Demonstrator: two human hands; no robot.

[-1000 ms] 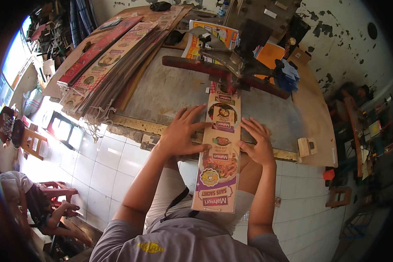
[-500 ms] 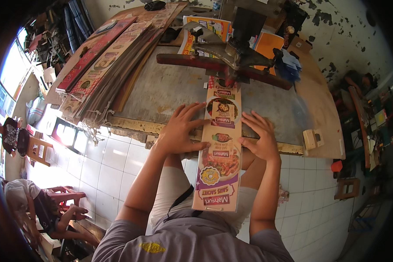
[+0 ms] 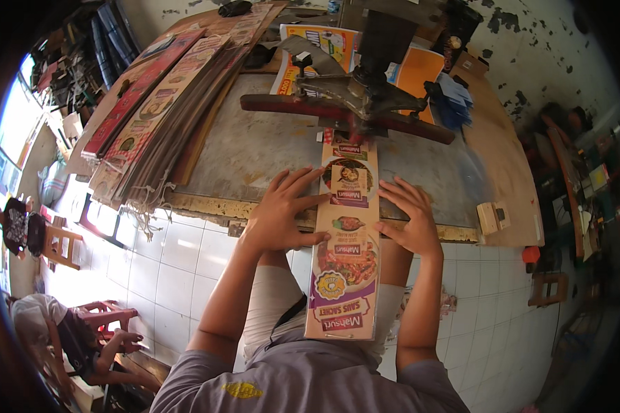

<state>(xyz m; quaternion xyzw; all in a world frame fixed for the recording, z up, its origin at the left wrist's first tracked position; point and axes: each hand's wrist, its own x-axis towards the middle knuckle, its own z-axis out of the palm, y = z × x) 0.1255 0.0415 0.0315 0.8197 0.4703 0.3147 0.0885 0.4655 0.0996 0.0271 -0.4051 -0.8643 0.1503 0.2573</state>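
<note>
A long narrow printed cardboard strip with food pictures lies lengthwise across the front edge of a metal-topped workbench, its near end hanging over my lap. My left hand lies flat with fingers spread on the strip's left edge. Along the right edge, my right hand presses the same way. The strip's far end sits under a dark metal lever machine with a reddish bar across the bench.
A thick stack of similar long strips leans along the bench's left side. Printed sheets, an orange sheet and blue pieces lie behind the machine. A small wooden block sits right. White floor tiles lie below; a seated person lower left.
Both hands have stayed pressed on the strip. The strip's far end now reaches under the machine's bar, and the view has shifted slightly closer to the bench.
</note>
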